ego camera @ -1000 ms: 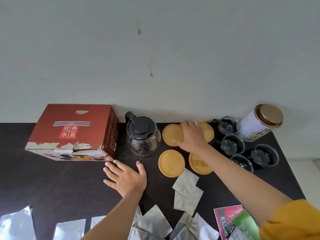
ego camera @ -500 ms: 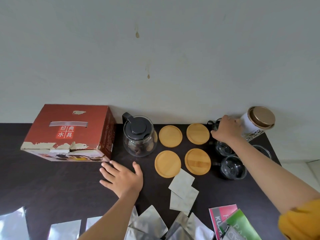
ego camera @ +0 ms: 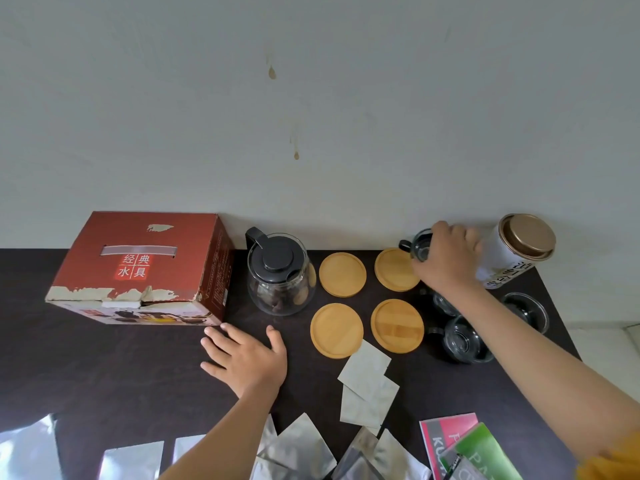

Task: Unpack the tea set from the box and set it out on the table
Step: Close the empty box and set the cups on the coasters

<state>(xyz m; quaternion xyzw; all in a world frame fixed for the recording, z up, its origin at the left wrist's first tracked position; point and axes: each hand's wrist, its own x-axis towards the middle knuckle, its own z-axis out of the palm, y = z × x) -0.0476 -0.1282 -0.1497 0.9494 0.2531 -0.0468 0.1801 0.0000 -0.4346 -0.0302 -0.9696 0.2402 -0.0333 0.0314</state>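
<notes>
- The right hand (ego camera: pixel 445 261) is clenched over a small glass cup (ego camera: pixel 419 247), lifted at the table's far edge, at about 1 o'clock.
- The cup looks light, rigid, slick and breakable; I judge the rim or its dark handle the safest hold.
- Just at its 7 o'clock lies a wooden coaster (ego camera: pixel 394 270), a likely seat.
- The left hand (ego camera: pixel 247 358) rests flat and released on the table (ego camera: pixel 104 368), near the box (ego camera: pixel 145 268).
</notes>
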